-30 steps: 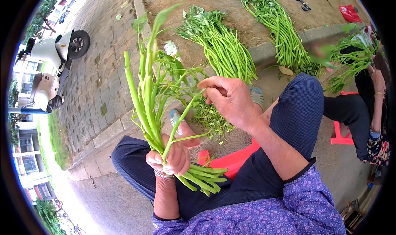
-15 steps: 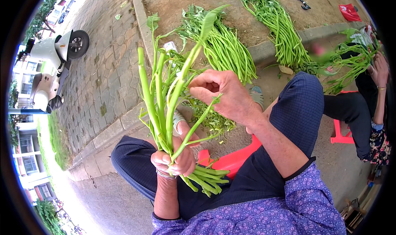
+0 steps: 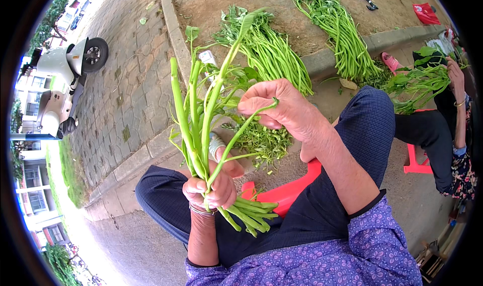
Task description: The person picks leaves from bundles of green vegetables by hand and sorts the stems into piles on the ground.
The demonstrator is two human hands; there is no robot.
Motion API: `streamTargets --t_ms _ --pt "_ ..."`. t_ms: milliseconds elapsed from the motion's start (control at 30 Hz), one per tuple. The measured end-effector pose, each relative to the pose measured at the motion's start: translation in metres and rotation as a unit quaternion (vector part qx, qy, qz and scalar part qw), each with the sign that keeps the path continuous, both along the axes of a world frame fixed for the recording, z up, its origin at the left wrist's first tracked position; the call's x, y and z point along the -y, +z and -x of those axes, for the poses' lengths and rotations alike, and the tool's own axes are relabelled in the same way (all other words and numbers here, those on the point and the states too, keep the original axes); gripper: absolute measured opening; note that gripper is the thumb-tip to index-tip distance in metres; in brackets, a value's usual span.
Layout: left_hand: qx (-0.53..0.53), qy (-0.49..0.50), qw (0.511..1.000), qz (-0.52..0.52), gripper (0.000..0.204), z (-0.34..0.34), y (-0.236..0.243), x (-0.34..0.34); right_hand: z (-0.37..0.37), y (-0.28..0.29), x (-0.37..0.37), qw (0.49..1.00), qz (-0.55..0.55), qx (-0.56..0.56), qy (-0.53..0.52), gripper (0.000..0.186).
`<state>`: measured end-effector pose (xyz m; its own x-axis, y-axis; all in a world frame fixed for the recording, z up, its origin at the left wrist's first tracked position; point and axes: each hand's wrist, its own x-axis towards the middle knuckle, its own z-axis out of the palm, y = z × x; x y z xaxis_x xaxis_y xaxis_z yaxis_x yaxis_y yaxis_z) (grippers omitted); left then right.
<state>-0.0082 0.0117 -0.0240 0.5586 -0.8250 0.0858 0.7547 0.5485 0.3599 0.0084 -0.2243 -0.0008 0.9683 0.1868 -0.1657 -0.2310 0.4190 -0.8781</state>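
My left hand (image 3: 210, 190) is closed around a bunch of green hollow stems with leafy tops (image 3: 190, 130), whose cut ends fan out below the fist over my lap. My right hand (image 3: 266, 105) is at the upper right of this bunch, fingers curled among the leaves; a thin bent stem crosses in front of it, and what the fingertips grip is unclear. Beyond my hands, a pile of plucked leaves (image 3: 261, 145) lies on the ground near my feet.
Two long bundles of greens (image 3: 276, 60) (image 3: 342, 39) lie on dirt along the curb (image 3: 397, 37). A co-worker's hand (image 3: 455, 77) holds greens at right. A red stool (image 3: 287, 195) is beneath me. A white scooter (image 3: 65, 65) stands on the pavers. A red bag (image 3: 426, 14) lies beyond.
Compared with a second ago, the bunch has shifted rightward. My right hand has risen and moved slightly right, its fingers more curled. The co-worker's hand and greens have moved up and left.
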Motion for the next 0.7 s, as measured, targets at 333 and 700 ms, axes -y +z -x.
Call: streamTargets --t_ms 333,700 --pt "0.002 0.009 1.000 0.016 0.016 -0.0043 -0.0028 -0.0032 0.0024 -0.0031 0.0029 0.996 -0.032 -0.039 0.076 0.017" --pt "0.024 0.036 0.997 0.063 0.016 -0.0087 -0.0017 -0.0087 0.0022 -0.0011 0.0026 0.981 0.181 0.012 0.067 0.014"
